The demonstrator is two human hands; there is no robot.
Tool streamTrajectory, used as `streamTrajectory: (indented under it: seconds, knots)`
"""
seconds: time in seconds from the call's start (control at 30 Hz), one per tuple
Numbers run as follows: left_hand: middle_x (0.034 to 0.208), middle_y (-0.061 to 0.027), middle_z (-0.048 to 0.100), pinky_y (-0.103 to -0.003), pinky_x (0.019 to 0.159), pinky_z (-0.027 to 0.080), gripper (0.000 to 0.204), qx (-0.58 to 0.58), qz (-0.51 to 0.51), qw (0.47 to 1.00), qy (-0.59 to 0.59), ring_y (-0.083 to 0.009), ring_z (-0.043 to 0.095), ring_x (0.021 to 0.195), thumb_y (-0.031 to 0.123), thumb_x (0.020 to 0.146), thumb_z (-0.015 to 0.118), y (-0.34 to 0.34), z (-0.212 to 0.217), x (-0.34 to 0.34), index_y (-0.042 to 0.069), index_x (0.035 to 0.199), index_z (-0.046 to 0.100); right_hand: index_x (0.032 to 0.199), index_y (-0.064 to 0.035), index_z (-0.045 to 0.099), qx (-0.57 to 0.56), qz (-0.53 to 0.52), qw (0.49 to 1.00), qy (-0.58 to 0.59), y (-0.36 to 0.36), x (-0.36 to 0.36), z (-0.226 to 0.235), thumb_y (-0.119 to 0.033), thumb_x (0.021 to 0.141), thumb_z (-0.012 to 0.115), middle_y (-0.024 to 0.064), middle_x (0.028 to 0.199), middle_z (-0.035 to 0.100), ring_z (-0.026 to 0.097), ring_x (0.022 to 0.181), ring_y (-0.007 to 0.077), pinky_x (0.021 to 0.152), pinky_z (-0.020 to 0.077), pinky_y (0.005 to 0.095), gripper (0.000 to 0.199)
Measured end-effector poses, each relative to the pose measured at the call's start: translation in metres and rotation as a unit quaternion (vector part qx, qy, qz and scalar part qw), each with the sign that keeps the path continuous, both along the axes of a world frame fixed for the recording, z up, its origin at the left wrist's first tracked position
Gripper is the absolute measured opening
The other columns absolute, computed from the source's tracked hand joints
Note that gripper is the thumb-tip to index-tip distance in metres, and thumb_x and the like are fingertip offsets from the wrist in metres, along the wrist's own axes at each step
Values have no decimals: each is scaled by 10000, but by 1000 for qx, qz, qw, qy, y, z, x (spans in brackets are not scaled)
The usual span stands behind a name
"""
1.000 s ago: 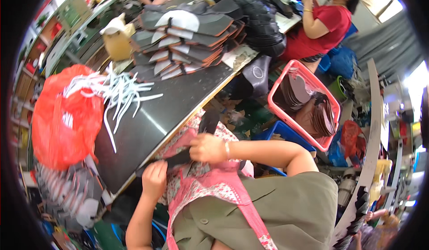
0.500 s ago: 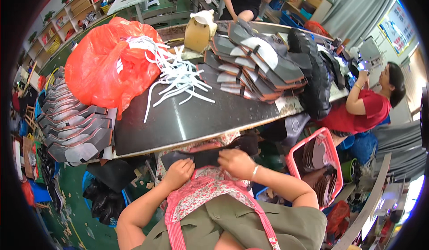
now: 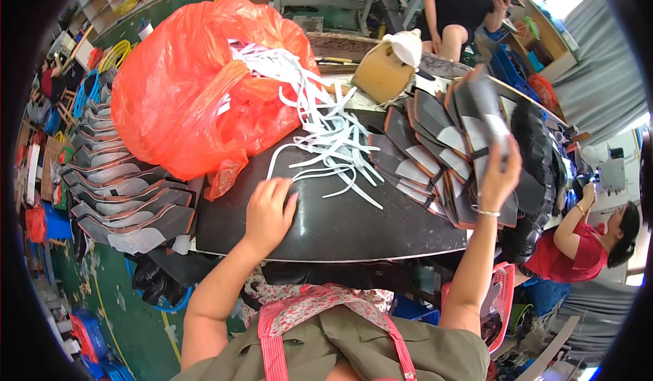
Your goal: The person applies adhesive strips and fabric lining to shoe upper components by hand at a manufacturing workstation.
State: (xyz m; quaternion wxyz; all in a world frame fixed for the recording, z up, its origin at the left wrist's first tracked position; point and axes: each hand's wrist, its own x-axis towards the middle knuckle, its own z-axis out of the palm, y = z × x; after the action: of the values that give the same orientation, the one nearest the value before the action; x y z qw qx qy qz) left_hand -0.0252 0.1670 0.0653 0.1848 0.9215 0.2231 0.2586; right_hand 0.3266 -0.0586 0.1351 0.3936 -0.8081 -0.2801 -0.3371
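My right hand [image 3: 500, 173] grips a dark grey shoe-upper-like piece with a white patch [image 3: 488, 112], blurred by motion, at the right side of a fanned pile of similar orange-edged pieces [image 3: 422, 139]. Over the black tabletop [image 3: 326, 228], my left hand [image 3: 267, 211] is nearly flat, thumb apart, nothing seen in it. Its fingertips are beside the end of a loose white strip; whether they touch it cannot be made out. The tangle of white strips [image 3: 326, 133] spills from a red plastic bag [image 3: 204, 95].
A row of overlapping grey pieces [image 3: 129, 211] lines the table's left end. Behind the strips stands a yellowish block [image 3: 384, 71] with white material on top. Black padded pieces [image 3: 534, 156] lie at the right. One person [image 3: 456, 7] sits across, another [image 3: 578, 238] works at right.
Both hands have risen from my lap onto the table: the left toward the strips, the right to the pile, where it now holds a piece. The dark piece in my lap is no longer held.
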Motion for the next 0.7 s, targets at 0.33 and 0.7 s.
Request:
streamTrajectory:
  seconds: [0.33, 0.7]
  knots:
    - [939, -118, 612, -428, 799, 475, 122, -28, 10, 998, -47, -326, 571, 931, 72, 773, 690, 53, -45, 71, 10, 852, 621, 1218, -147, 603, -331, 409, 850, -22, 13, -191, -66, -371, 805, 723, 239, 1393, 459, 460, 1248, 421, 974, 351, 588, 485]
    - [827, -117, 645, -381, 640, 506, 117, -140, -220, 965, -32, -284, 624, 712, 74, 808, 694, -47, 26, 25, 24, 907, 658, 1249, 68, 524, 118, 361, 469, 797, 72, -175, -45, -175, 1022, 498, 194, 1112, 658, 657, 988, 234, 884, 524, 334, 334]
